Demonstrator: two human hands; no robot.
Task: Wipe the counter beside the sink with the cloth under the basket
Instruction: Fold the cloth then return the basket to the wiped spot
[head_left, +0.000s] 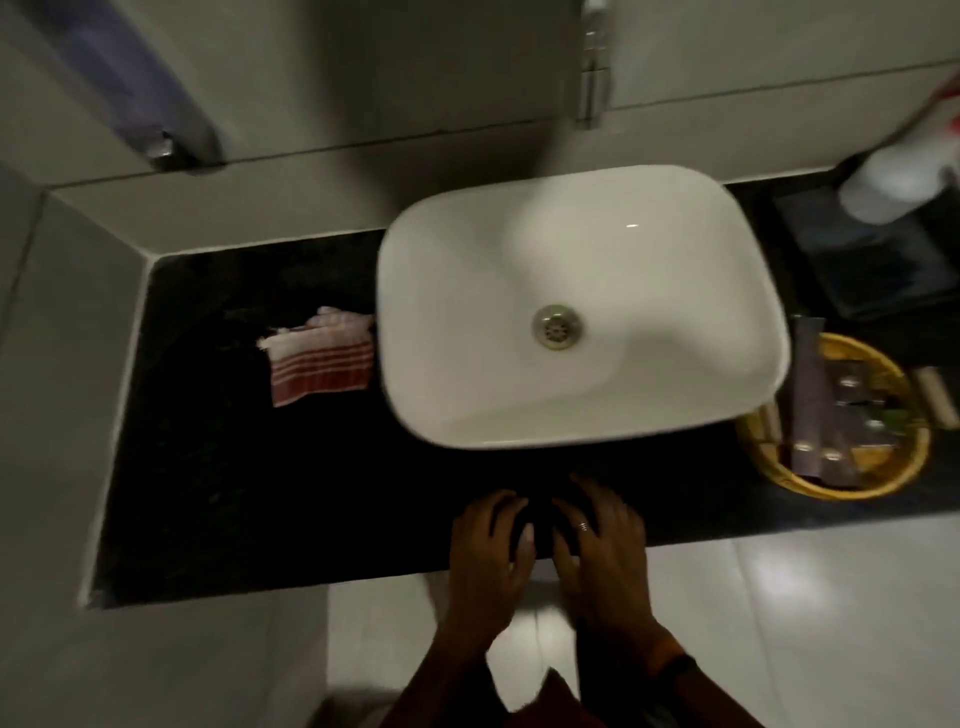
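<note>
A red-and-white striped cloth (322, 356) lies crumpled on the black counter (218, 467), touching the left side of the white sink (649, 415). A round yellow basket (904, 478) with several dark packets stands on the counter right of the sink. My left hand (491, 556) and my right hand (597, 551) rest side by side at the counter's front edge, below the sink. Both hold nothing and their fingers are spread. Neither hand touches the cloth or the basket.
A chrome tap (595, 73) hangs on the wall behind the sink. A white spray bottle (893, 176) and a dark tray (878, 260) stand at the back right. Pale walls enclose the counter at left and back. Light floor tiles (779, 623) lie below.
</note>
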